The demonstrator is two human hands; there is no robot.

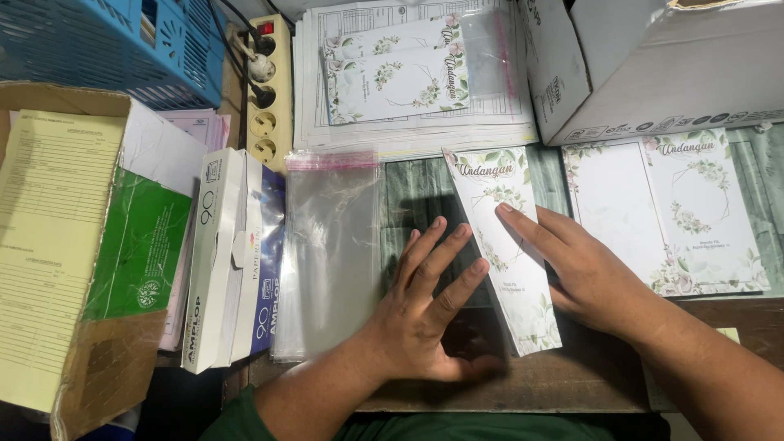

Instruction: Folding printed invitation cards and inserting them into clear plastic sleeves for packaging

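A folded white card with a green floral print (505, 245) lies tilted on the green tabletop (416, 192) in front of me. My left hand (425, 306) presses flat beside the card's left edge, fingers spread and touching it. My right hand (576, 265) rests on the card's right side, index finger stretched across its middle. Just left of my left hand lies a stack of clear plastic sleeves (327, 249). An unfolded floral card sheet (670, 216) is spread at the right.
A pile of printed sheets with bagged cards (408, 73) sits at the back. A white cardboard box (653, 65) stands back right. Envelope boxes (233, 261), an open carton with yellow and green papers (73, 245), a power strip (268, 90) and a blue basket (106, 45) fill the left.
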